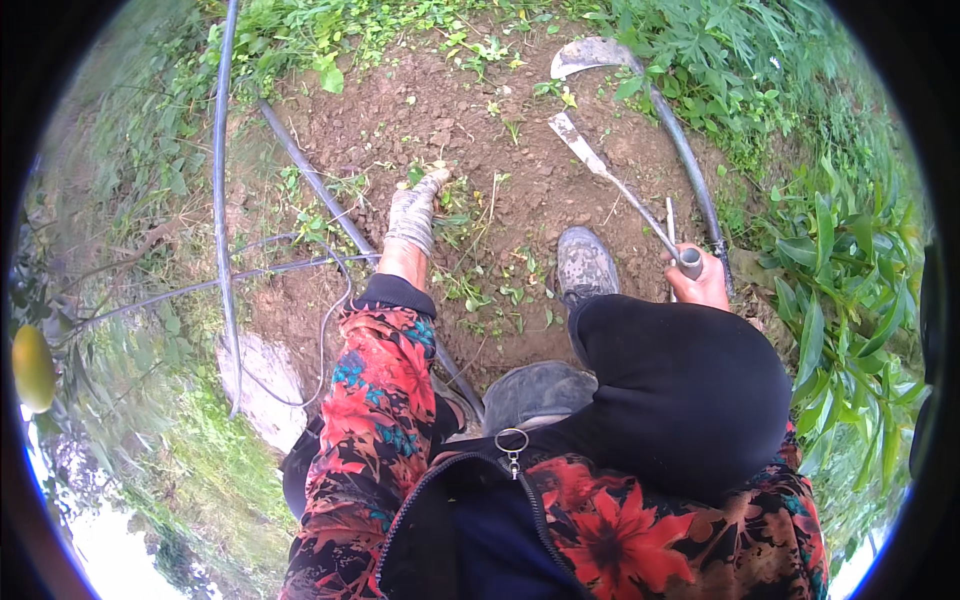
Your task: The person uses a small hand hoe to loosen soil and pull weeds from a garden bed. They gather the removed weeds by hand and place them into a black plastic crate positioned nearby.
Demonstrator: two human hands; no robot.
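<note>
My left hand [414, 206], in a soiled pale glove, reaches down to the bare soil. Small green weeds [459, 217] lie around its fingers, and a leaf shows at the fingertips. Whether the fingers grip any plant is hard to see. To the right, my right hand [699, 279] is closed around a narrow-bladed metal hand weeder [589, 154]. The tool's flat blade points forward over the ground, and its hollow handle end shows above the fist. Just beyond this hand lies a sickle [592, 56] with a long dark handle.
Dark irrigation pipes [319, 184] and a thin hose [349, 289] cross the ground at left. A pale flat stone [259, 382] lies beside them. My shoe [587, 262] rests on soil near the middle. Leafy shrubs [832, 277] border the right; a yellowish fruit [34, 367] hangs far left.
</note>
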